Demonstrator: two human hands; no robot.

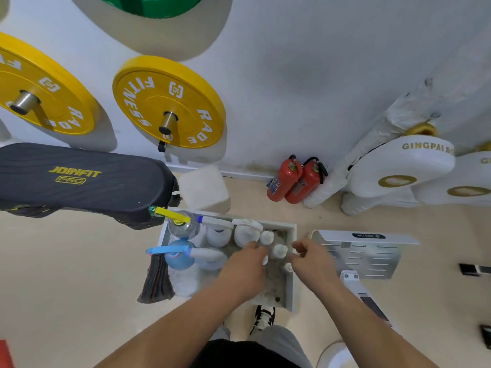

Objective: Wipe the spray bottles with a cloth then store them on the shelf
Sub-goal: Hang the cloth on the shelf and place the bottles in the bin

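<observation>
Left hand (pixel 248 257), right hand (pixel 308 254) over small white bottles (pixel 279 250), grip blurred

Two yellow weight plates (pixel 170 102) hang on wall pegs, upper left of frame; a green plate (pixel 151 5) shows at top edge. Black JOINFIT pad (pixel 79 179) at left, middle height. Two red fire extinguishers (pixel 295 181) stand against the wall, centre right, touching each other. White GINGPAI boxing pads (pixel 398 171) at right edge. White perforated metal panel (pixel 364 251) on the beige floor (pixel 66 274), lower right.
</observation>
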